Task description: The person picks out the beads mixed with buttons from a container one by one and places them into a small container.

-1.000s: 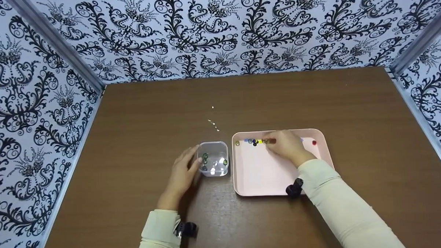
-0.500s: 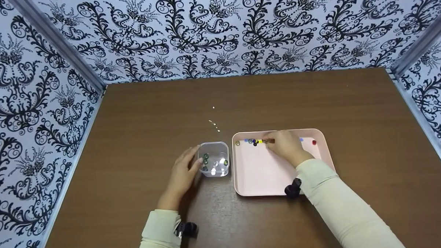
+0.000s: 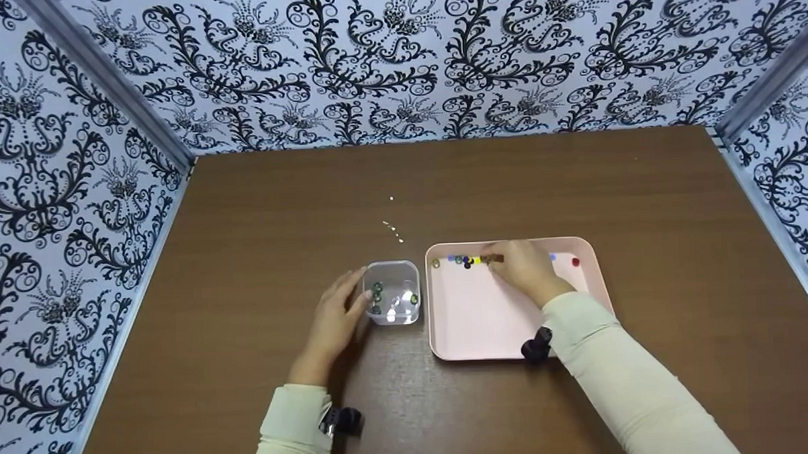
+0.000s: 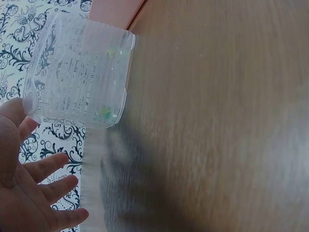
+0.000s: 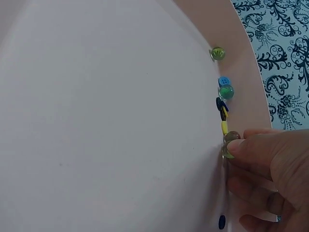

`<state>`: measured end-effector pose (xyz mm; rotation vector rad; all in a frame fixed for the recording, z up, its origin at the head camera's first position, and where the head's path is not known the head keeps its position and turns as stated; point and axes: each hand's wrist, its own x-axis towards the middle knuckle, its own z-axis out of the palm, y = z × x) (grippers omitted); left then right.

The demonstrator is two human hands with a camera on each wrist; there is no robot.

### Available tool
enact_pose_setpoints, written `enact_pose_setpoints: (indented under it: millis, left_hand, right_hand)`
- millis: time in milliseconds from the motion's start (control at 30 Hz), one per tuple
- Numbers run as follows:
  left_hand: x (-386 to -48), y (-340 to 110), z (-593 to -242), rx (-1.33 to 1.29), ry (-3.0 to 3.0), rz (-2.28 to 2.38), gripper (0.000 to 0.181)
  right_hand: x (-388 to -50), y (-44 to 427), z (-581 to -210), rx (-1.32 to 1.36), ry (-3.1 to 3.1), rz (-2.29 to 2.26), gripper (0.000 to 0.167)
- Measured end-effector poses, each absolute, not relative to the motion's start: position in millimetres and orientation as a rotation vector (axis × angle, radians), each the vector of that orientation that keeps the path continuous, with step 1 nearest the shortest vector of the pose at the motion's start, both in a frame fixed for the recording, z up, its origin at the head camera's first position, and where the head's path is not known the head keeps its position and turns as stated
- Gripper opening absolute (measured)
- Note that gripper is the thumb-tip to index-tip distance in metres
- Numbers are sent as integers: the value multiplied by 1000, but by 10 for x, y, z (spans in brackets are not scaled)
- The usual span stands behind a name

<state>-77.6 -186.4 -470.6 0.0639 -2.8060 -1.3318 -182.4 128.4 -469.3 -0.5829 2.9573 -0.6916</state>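
Observation:
My left hand (image 3: 332, 321) touches the left side of a clear plastic box (image 3: 394, 319) with thumb and index finger; in the left wrist view the other fingers of the hand (image 4: 38, 188) are spread. Several greenish marbles lie in the box. At the far side of a pink tray (image 3: 474, 318), my right hand (image 3: 525, 268) pinches a yellowish-green marble (image 5: 229, 151), beside another marble (image 5: 232, 136). Its lower fingers are curled, with a dark round thing (image 5: 275, 203) between them. Along the tray wall lie a green marble (image 5: 218, 53), a blue button (image 5: 224, 81) and small dark and yellow pieces.
The box stands just left of the tray on a brown table (image 3: 243, 226). Near the tray's far right corner is a red piece (image 3: 575, 262), with a light blue one (image 3: 551, 257) beside it. Patterned walls (image 3: 398, 66) enclose the table's back and sides.
Both hands stay almost where they were. My right forearm has shifted slightly left; the marbles in the box look unchanged.

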Motion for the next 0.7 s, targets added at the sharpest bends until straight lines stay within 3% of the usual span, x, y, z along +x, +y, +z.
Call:
enact_pose_setpoints:
  millis: [700]
  left_hand:
    - [-784, -1873, -4736, -19, -2768, -1307, 43]
  right_hand:
    - [-1809, 1270, -4672, -558, 2889, -834, 24]
